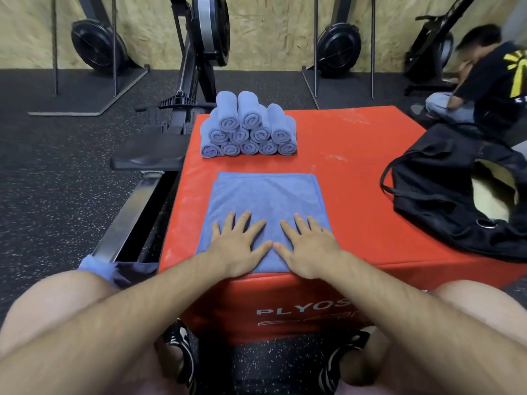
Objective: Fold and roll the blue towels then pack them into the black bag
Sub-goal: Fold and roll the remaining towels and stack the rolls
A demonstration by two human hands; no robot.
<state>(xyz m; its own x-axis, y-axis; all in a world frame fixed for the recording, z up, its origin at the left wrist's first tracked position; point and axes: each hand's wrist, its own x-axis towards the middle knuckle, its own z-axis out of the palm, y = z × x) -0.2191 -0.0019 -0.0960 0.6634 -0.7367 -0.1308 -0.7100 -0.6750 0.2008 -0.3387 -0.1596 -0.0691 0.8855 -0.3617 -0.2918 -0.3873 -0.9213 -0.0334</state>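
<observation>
Head view, hands on the work piece.

Risks, as judged from this layout:
- The folded flat blue microfibre towel (265, 201) has its near hem right at the front lip of the red padded vinyl plyo box (356, 166). A roll started from 6 o'clock with loose pressure could drag the hem off the lip.
- A darker strip shows along the towel's right hem, toward 1 o'clock, so the layers look slightly offset. Rolled as it lies, it would likely come out skewed or coned.
- The pyramid of rolled blue towels (248, 129) at 12 o'clock stands unrestrained near the box's left edge. A roll pushed too far forward could knock it to the floor.
- The slumped black fabric bag (445, 201) at 3 o'clock overhangs the box's right side, its mouth sagging. Packing one-handed may collapse the opening.

Position relative to fingers:
- Left hand (236, 246) and right hand (308, 246) both lie palm-down on the near half of the flat towel.
- Fingers (246, 220) are straight and spread wide, pressing, gripping nothing. Thumb tips nearly meet at the towel's centreline.
- Fingertips point to 12 o'clock; the towel's far half lies uncovered beyond them. The heels of both palms sit at the near hem.
</observation>
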